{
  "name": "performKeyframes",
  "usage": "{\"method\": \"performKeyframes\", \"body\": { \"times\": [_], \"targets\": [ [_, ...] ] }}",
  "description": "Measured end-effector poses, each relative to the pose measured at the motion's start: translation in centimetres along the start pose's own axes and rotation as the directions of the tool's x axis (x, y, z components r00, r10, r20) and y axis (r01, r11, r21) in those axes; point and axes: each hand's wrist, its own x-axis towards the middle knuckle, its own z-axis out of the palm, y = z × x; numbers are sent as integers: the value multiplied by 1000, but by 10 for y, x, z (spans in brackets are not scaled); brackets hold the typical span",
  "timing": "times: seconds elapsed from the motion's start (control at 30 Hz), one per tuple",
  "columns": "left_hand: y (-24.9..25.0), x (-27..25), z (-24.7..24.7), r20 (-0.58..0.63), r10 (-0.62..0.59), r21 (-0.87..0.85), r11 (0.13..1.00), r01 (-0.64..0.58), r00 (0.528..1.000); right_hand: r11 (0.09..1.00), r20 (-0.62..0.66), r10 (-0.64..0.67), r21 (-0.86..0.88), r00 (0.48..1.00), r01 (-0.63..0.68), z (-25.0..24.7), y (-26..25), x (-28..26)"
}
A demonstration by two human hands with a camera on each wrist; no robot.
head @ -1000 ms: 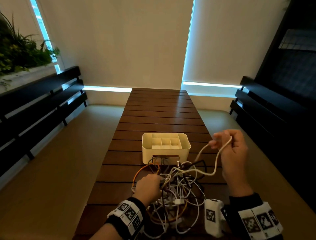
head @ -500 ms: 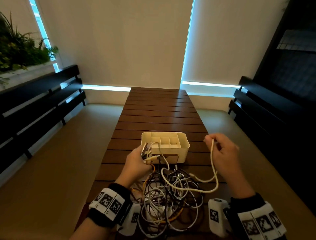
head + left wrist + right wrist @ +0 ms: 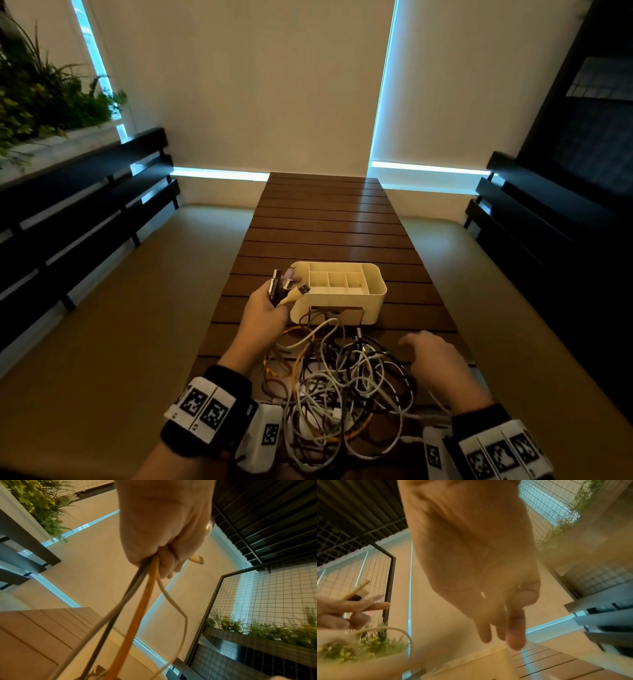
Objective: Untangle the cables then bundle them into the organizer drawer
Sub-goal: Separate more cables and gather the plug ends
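A tangled heap of white, black, brown and orange cables (image 3: 342, 387) lies on the slatted wooden table (image 3: 325, 219), just in front of a cream organizer box (image 3: 356, 294) with open compartments on top. My left hand (image 3: 270, 305) is raised beside the box's left end and grips several cable ends (image 3: 289, 286), their plugs sticking up; in the left wrist view my left hand (image 3: 164, 555) holds white, grey and orange cables (image 3: 137, 609) trailing down. My right hand (image 3: 435, 356) hovers low over the right side of the heap, fingers (image 3: 515, 637) straight and holding nothing.
Dark benches run along both sides, the left bench (image 3: 78, 205) and the right bench (image 3: 541, 212). A planter of green plants (image 3: 41, 99) sits at the upper left. The far half of the table holds no objects.
My right hand let go of the white cable and dropped from beside the box down to the heap. My left hand rose from the heap with a bunch of cable ends.
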Motion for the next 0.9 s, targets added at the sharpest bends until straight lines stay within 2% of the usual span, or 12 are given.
{"method": "performKeyframes", "body": {
  "times": [0.07,0.17,0.27,0.33,0.43,0.53,0.6,0.7,0.77,0.83,0.9],
  "targets": [
    [10,-6,2,32,-17,-98,995,20,999,975,-68,-125,175,990,135,-5,-13,-2],
    [19,-11,2,147,-65,-218,971,97,987,823,-137,-336,438,932,362,-4,-41,-8],
    [21,-15,4,280,-61,-379,910,169,958,744,-95,-513,446,853,497,8,-70,-10],
    [23,-17,6,318,-35,-481,855,193,948,714,-65,-552,478,831,512,21,-85,-8],
    [32,-13,-2,227,12,-618,775,135,974,742,10,-538,480,843,468,38,-90,-4],
    [42,-4,-30,14,9,-698,717,3,1000,814,267,-472,499,840,299,49,-74,-3],
    [40,0,-50,-108,-26,-699,713,-58,994,865,401,-406,459,821,204,50,-62,-3],
    [29,4,-65,-204,-63,-699,708,-100,977,908,498,-371,370,784,196,42,-43,0],
    [20,5,-67,-182,-80,-692,718,-70,980,877,538,-380,467,753,110,35,-28,3],
    [10,3,-65,-126,-108,-644,765,1,986,794,525,-377,608,763,-26,28,-16,3],
    [-1,0,-60,-72,-122,-575,816,58,990,634,405,-282,759,870,-148,25,-9,7]
  ]
}}
